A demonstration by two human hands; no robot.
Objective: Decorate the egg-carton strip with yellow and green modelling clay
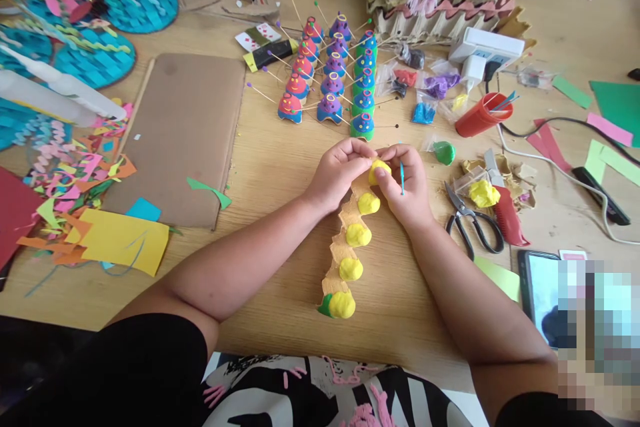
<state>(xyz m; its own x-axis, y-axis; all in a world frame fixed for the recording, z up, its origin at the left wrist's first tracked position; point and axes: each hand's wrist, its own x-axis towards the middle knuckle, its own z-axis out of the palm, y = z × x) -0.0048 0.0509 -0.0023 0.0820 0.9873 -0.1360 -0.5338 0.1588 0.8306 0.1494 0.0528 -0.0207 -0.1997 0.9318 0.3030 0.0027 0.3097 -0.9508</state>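
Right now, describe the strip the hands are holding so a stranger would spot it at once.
On the wooden table, find where the left hand and right hand come together, near the middle. The brown strip runs from there toward the shirt. Unlike the three multicoloured rows beyond it, it carries plain yellow lumps, with a green patch at its near end.

Here's the tan carton strip (pixel 341 250), zigzag-edged, running lengthwise over the table (pixel 270 280), far end between left hand (pixel 337 173) and right hand (pixel 411 190). Five yellow clay lumps (pixel 359 235) line it, a green patch (pixel 325 305) beside the nearest; a slim blue stick (pixel 402 180) pokes from the right hand.
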